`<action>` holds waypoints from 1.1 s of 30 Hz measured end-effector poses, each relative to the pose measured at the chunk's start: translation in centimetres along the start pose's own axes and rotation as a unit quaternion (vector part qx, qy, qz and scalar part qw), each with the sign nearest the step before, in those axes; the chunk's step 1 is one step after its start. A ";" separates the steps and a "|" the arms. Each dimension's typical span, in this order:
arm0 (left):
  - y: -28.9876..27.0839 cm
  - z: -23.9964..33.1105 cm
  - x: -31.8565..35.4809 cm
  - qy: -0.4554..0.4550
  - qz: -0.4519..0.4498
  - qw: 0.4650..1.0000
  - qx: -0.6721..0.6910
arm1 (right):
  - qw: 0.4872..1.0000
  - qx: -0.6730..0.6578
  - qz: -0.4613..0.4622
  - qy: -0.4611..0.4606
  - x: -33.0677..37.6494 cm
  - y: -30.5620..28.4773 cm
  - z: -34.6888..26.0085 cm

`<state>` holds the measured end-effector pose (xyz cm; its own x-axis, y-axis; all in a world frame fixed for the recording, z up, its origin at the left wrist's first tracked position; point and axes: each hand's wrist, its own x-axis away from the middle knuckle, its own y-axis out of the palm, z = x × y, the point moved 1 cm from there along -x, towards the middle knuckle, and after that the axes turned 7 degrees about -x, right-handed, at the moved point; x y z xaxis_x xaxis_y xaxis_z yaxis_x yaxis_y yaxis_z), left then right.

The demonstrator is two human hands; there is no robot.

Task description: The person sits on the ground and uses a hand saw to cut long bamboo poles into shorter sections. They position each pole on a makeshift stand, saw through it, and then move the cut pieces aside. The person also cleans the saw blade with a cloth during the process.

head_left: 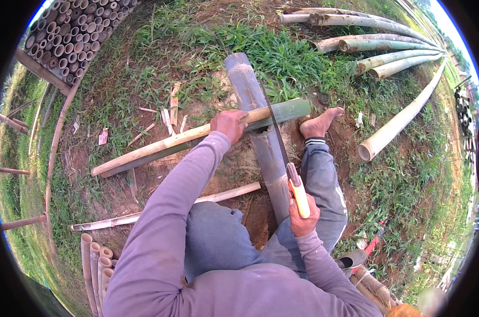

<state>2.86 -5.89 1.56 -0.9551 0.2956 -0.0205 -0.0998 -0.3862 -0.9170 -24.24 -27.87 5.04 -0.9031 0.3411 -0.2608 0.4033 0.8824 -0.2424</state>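
My left hand [229, 126] is closed around a pale split bamboo strip [160, 148], which lies along a green bamboo piece [292, 110]. Both rest across a thick grey bamboo pole [245, 84] that runs away from me on the ground. In my right hand [304, 215] is the yellow-orange handle of a hand saw [298, 195]. Its long dark blade slants up and away, crossing the bamboo to the right of my left hand. Whether the teeth have cut into the bamboo cannot be made out.
Long bamboo poles [377, 45] lie at the far right, with a single pole [403, 113] nearer. Another bamboo strip [113, 222] lies before my knee. Short upright bamboo pieces [94, 264] stand at lower left. Stacked bamboo ends [73, 37] fill the far left corner. My bare foot [318, 124] is beside the grey pole.
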 end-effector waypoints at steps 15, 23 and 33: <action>-0.2 -0.5 0.1 -0.005 0.012 1.000 0.014 | 1.000 0.023 0.011 0.006 -1.0 1.7 -0.3; 2.2 -2.1 11.9 0.156 -0.031 0.987 -0.027 | 1.000 -0.004 0.015 0.024 -2.5 2.0 0.8; -1.1 -15.2 7.5 -0.084 -0.075 0.975 -0.194 | 1.000 -0.016 -0.002 0.016 -2.4 2.2 0.5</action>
<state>0.06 10.01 -3.66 -0.9733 0.1642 0.1605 -0.1594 0.0198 -0.9870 -21.14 -26.91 4.64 -0.9090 0.3478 -0.2298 0.3957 0.8934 -0.2130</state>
